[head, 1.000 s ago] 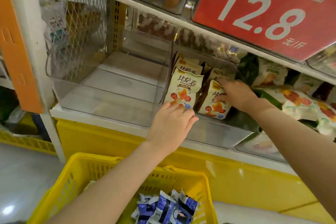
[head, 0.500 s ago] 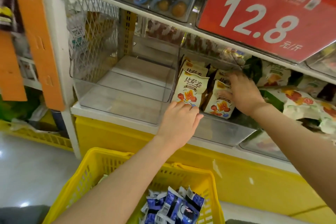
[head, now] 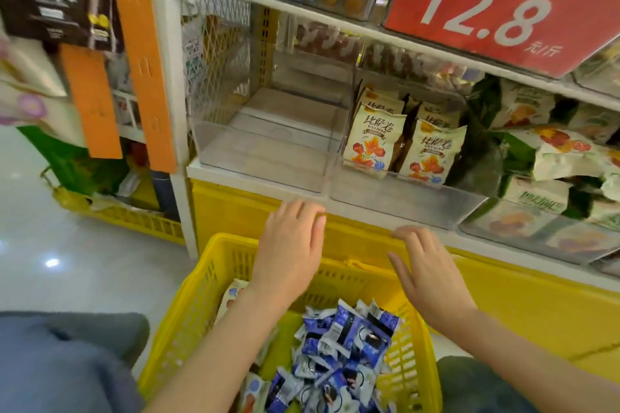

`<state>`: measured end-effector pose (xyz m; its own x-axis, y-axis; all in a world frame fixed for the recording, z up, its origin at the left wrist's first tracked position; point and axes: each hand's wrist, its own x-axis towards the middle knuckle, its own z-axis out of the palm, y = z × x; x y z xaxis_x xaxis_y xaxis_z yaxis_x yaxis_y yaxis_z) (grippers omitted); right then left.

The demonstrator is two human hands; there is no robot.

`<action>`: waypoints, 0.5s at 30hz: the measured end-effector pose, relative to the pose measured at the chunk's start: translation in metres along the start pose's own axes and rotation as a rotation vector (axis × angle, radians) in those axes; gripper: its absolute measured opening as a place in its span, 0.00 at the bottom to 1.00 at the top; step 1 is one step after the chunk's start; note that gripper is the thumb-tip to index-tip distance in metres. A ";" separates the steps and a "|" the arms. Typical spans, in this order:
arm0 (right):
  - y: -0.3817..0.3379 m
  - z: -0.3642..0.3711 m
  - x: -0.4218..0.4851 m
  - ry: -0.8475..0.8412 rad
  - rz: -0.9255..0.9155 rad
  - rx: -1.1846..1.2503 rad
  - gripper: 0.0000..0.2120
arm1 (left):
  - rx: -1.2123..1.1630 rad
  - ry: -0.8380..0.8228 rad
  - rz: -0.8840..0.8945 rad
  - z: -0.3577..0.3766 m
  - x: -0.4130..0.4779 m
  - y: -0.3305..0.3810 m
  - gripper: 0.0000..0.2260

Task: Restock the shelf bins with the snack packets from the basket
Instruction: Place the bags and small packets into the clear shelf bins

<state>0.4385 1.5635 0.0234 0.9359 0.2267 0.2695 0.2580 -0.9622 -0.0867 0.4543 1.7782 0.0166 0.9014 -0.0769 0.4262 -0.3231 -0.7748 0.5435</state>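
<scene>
Snack packets (head: 345, 345), blue and white, lie heaped in the yellow basket (head: 188, 305). In the head view, both hands have left the cream packets (head: 374, 141) standing in the shelf bin (head: 402, 198). The left hand (head: 288, 245) and right hand (head: 426, 271) hover spread and empty over the basket, likely to grab more.

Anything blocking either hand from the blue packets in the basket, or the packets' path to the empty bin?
Nothing visible. The left hand and right hand are open above the basket, with the blue packets uncovered below. Only the empty bin's low clear front wall lies on the way in.
</scene>
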 end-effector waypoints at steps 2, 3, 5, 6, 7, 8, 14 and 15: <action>-0.019 0.019 -0.009 -0.084 -0.034 0.023 0.14 | 0.035 -0.023 -0.142 -0.001 -0.020 -0.032 0.12; -0.029 0.032 -0.012 -0.140 -0.046 0.038 0.14 | 0.064 -0.038 -0.202 -0.001 -0.029 -0.049 0.11; -0.048 0.061 -0.015 -0.237 -0.064 0.094 0.14 | 0.136 -0.057 -0.303 -0.003 -0.045 -0.082 0.09; -0.058 0.075 -0.017 -0.281 -0.070 0.127 0.14 | 0.174 -0.064 -0.355 -0.005 -0.053 -0.099 0.09; -0.068 0.091 -0.018 -0.326 -0.074 0.157 0.14 | 0.205 -0.075 -0.416 -0.007 -0.062 -0.116 0.09; -0.078 0.106 -0.019 -0.375 -0.075 0.189 0.14 | 0.224 -0.096 -0.487 -0.008 -0.071 -0.133 0.10; -0.135 0.192 -0.041 -0.778 0.102 0.445 0.18 | -0.044 -0.278 -0.769 -0.005 -0.122 -0.196 0.12; -0.144 0.204 -0.047 -0.825 0.170 0.510 0.19 | -0.086 -0.288 -0.784 -0.002 -0.128 -0.197 0.13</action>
<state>0.4062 1.7219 -0.1721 0.7939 0.3120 -0.5219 -0.0045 -0.8553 -0.5181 0.4015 1.9419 -0.1432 0.9084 0.2978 -0.2934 0.4178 -0.6209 0.6632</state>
